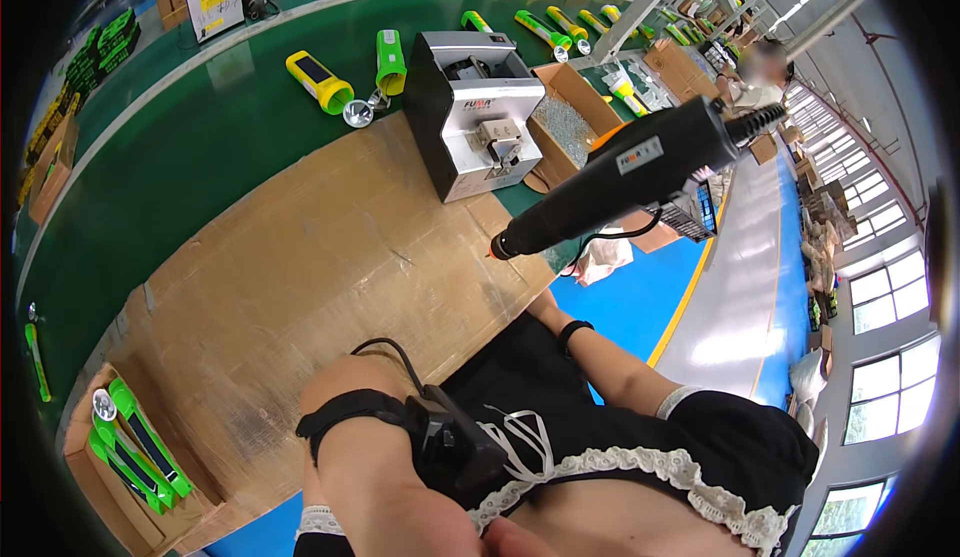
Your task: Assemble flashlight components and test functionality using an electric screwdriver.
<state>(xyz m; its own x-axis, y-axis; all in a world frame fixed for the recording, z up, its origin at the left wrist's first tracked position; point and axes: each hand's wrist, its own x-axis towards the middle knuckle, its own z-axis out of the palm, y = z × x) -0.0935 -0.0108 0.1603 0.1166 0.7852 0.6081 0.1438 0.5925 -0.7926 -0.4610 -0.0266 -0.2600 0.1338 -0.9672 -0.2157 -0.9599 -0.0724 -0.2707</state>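
Screwdriver hangs above cardboard sheet, hands hidden.

We count one black electric screwdriver hanging above the bench. One grey screw feeder stands on the cardboard sheet, of which we see one. Beside the feeder we count one open carton of screws. On the green belt near the feeder we count two flashlights: one yellow flashlight and one green flashlight. Farther along the belt we count at least four more flashlights; the rest there are too small to count. One box of green flashlights sits at lower left, holding at least three. We count one white box at the far edge.
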